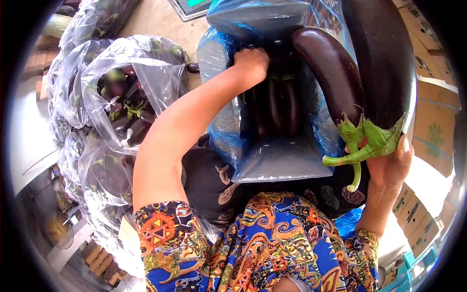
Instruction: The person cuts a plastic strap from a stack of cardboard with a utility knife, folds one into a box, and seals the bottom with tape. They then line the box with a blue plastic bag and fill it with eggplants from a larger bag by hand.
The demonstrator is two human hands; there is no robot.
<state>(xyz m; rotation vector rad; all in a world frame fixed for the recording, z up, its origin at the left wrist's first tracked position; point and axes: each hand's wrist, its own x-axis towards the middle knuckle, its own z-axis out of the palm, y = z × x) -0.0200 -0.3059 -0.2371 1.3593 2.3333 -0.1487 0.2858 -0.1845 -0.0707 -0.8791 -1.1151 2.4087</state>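
Observation:
Two glossy dark purple eggplants, a slimmer one (331, 70) and a larger one (382, 63), stand out close to the camera with their green stems towards me. My right hand (392, 163) is closed around their stem ends, its fingers partly hidden behind them. My left hand (251, 64) reaches into a box (282, 160) lined with blue plastic film. Its fingers are curled, and I cannot make out what they hold, if anything. Below that hand, several eggplants (276, 108) lie side by side lengthwise in the box.
Clear plastic bags (160, 80) full of eggplants are piled on the left. A scale (187, 7) with a green display sits at the top, near a small eggplant (193, 67) on the floor. Cardboard boxes (434, 129) are stacked at the right, above a teal crate (413, 270).

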